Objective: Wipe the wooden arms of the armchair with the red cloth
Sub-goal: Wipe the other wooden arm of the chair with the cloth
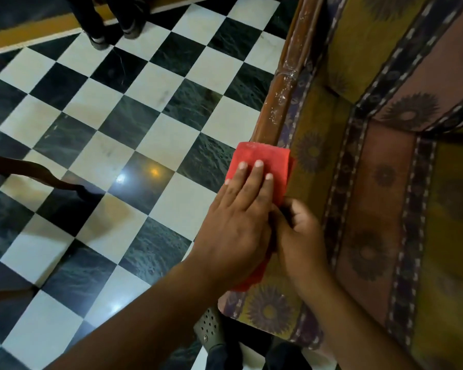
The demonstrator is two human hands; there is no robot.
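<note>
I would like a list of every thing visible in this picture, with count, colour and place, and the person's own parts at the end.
red cloth: one, red, folded over the wooden arm.
wooden arm: one, brown with white specks, left edge of the armchair.
armchair upholstery: one, yellow and brown, flower pattern, right side.
floor: one, black and white checks, left.
shoes: two, dark, top left.
dark curved furniture leg: one, dark brown, left.
left hand: one, flat on the cloth.
right hand: one, curled at the cloth's near end.
</note>
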